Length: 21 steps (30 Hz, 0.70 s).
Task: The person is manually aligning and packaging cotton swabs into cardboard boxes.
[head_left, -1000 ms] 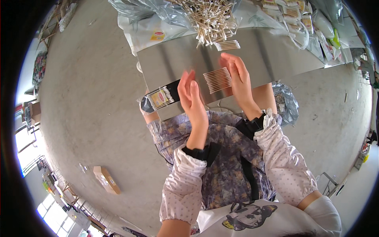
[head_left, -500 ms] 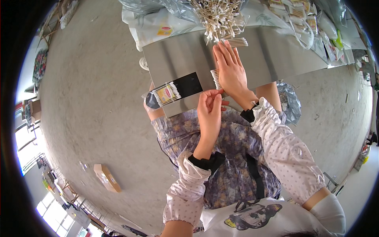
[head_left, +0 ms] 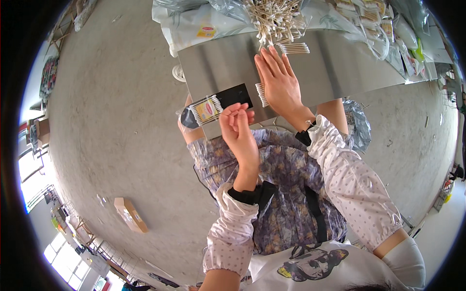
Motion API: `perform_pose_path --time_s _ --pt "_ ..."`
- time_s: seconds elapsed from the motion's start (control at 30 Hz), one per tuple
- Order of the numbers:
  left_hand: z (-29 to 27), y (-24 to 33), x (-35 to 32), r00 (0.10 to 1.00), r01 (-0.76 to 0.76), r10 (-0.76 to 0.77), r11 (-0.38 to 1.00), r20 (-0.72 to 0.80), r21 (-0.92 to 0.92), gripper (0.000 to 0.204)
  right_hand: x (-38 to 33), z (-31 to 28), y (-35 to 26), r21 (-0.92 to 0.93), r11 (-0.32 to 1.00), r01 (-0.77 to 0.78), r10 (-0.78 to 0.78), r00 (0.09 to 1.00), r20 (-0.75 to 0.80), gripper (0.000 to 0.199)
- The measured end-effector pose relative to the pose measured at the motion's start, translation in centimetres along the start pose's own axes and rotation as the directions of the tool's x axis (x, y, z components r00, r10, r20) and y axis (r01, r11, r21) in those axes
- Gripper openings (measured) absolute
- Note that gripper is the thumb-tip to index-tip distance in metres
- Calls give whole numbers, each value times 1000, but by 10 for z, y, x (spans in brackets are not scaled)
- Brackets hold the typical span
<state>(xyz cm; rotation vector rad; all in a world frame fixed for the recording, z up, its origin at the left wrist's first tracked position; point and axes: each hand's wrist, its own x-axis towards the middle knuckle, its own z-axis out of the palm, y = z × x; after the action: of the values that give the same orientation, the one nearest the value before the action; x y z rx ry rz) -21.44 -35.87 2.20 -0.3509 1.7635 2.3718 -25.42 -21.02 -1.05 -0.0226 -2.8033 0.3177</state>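
Observation:
My right hand lies flat, fingers stretched, over a row of cotton swabs on the metal sheet. Only the swabs' white tips show at the hand's left edge; the palm hides the rest. My left hand is at the sheet's near edge, its fingers loosely bent and apart, with nothing visible in them. Just left of it lies a clear packet of cotton swabs with a yellow label, on a black flat strip. A second small row of swabs rests beyond my right fingertips.
A heap of loose cotton swabs sits at the far edge, on printed plastic sheeting. Filled swab packets are piled at the far right. Beside my right knee is a grey plastic bag. A cardboard box lies on the floor.
My left hand has moved left, away from the right hand and toward the labelled packet. My right hand has shifted slightly left, along with the row of swabs beneath it.

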Motion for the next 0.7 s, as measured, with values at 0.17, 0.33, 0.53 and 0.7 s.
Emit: perform_pose_path --time_s 0.17,0.33,0.53,0.7 --pt "-12 11 19 937 -293 286 956 -199 -5 18 1 4 2 87 996 -26 26 1000 -5 56" --pt "-63 28 61 859 -255 422 844 -290 472 28 9 10 -15 75 997 -14 14 1000 -7 56" --pt "-78 26 90 873 -79 443 538 -202 839 37 25 20 -47 101 995 -9 9 1000 -2 54" --pt "-71 22 93 931 36 288 539 -225 841 39 29 27 -66 112 993 33 -30 999 -20 53"
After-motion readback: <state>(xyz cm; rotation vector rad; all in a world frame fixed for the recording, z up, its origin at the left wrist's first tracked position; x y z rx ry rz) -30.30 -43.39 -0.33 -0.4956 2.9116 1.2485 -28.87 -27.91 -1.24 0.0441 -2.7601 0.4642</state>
